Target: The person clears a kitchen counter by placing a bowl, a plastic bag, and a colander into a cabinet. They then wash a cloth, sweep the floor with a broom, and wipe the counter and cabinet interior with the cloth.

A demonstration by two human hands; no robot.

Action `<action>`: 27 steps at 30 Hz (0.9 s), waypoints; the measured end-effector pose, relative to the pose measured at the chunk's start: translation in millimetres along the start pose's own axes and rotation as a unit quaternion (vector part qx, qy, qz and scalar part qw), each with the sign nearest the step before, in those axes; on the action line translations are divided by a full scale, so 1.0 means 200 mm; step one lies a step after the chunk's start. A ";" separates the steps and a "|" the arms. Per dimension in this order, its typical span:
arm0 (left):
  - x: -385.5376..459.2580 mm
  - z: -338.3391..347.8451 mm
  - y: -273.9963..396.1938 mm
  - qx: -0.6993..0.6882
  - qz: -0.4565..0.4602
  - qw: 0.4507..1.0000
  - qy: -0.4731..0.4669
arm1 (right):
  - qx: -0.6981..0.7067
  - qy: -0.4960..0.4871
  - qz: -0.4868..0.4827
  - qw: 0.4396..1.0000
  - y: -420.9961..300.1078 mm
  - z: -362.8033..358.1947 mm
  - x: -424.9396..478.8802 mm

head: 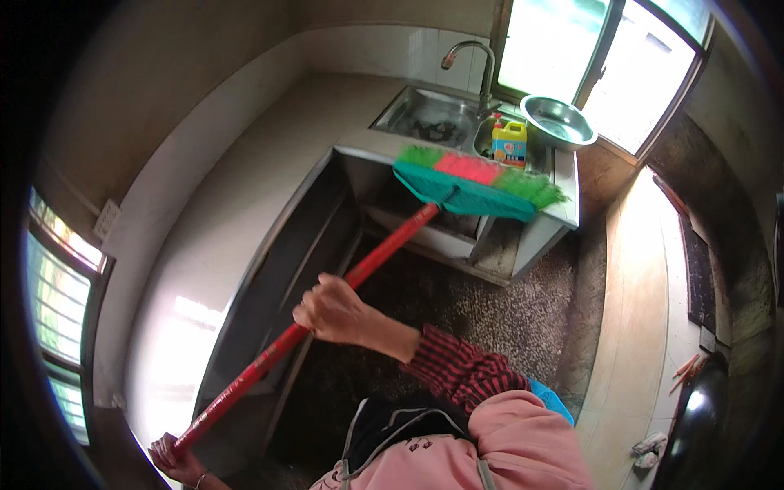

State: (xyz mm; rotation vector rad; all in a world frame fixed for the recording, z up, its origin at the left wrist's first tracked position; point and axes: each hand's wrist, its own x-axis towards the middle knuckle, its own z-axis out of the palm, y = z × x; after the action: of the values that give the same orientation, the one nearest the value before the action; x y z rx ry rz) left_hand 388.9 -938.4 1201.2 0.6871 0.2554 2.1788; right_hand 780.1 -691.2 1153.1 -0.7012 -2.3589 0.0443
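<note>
A broom with a red handle (pixel 260 362) slants across the view, its head (pixel 471 195) raised in front of the sink. The head is a teal plastic piece with green and red bristles, slightly blurred. My right hand (pixel 331 309) grips the handle near its middle. Down at the lower left, my left hand (pixel 171 456) is wrapped around the handle's end. The bristles overlap the counter's front edge in the view; whether they touch it I cannot tell.
A steel sink (pixel 398 110) with a faucet (pixel 490 67) is set into the tiled counter (pixel 245 159). Beside it stand a yellow pump bottle (pixel 509 144) and a metal basin (pixel 558 119). Another counter (pixel 631 294) runs along the right, with a dark wok (pixel 698 416). Speckled floor (pixel 520 306) lies between.
</note>
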 end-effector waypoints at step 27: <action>1.38 1.43 -2.85 0.250 -0.002 0.918 -0.308 | 0.124 -0.023 0.128 0.984 3.08 -0.03 0.28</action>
State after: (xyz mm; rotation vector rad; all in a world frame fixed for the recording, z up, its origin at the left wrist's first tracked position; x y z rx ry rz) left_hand 778.1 -373.8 1319.1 1.6090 0.4786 1.7798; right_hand 1040.0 -137.1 1061.6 -0.8801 -2.2394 0.4633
